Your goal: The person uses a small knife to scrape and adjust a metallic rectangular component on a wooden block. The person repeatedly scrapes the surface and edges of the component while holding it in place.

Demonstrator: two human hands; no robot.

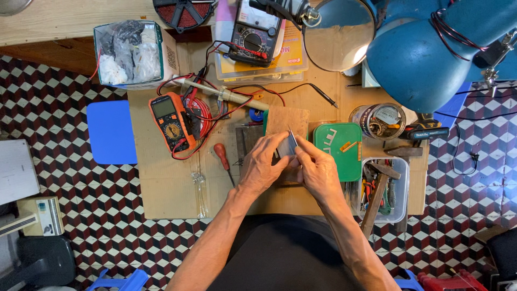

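A blue lamp [425, 48] and a round magnifier [339, 35] hang over the far side of the cardboard-covered tabletop [161, 178], where an orange multimeter [171, 123] lies left and a green box [339, 151] right. At the middle, the left hand [264, 161] and right hand [318, 170] meet, fingers curled closed on a small grey flat piece [286, 146]. A thin metal blade [292, 137] rises between their fingertips; which hand pinches it I cannot tell.

An orange multimeter [172, 123] lies on the cardboard-covered bench [161, 183], red leads coiled beside it. A red-handled screwdriver [222, 159] rests nearby. To the right sit a green box [339, 153], a clear tray of tools [385, 188] and a round tin [378, 121]. A blue lamp [425, 48] hangs overhead.
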